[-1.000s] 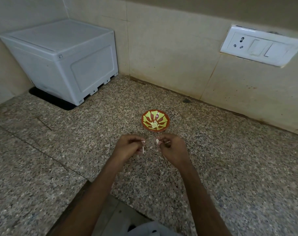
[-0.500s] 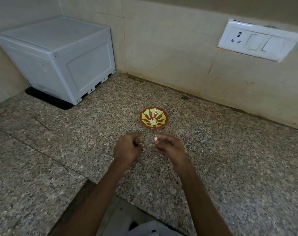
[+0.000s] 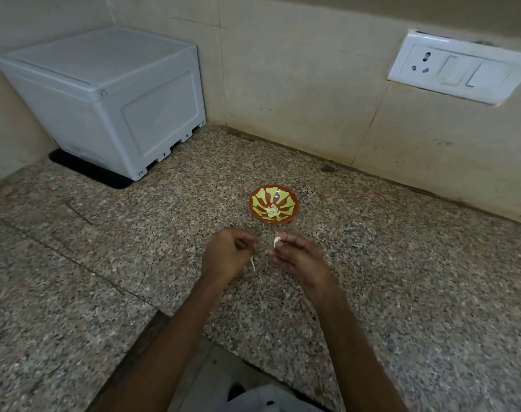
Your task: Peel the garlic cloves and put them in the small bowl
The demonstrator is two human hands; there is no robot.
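Observation:
A small red bowl (image 3: 292, 205) with a yellow-green pattern sits on the speckled granite counter (image 3: 401, 263), and several pale peeled cloves (image 3: 272, 211) lie in its bottom. Just in front of the bowl, my right hand (image 3: 297, 257) pinches a small white garlic clove (image 3: 276, 241) at its fingertips. My left hand (image 3: 226, 257) is curled a short way to the left, and a thin strip of garlic skin (image 3: 253, 264) hangs from its fingers. The two hands are apart.
A white plastic box (image 3: 110, 108) stands in the back left corner against the tiled wall. A white socket and switch plate (image 3: 458, 66) is on the wall at the right. Small skin flecks (image 3: 338, 259) lie on the counter near my right hand. The counter's front edge runs below my forearms.
My hands have drawn slightly apart. A strip of skin now hangs from my left hand, and the clove shows more clearly at my right fingertips.

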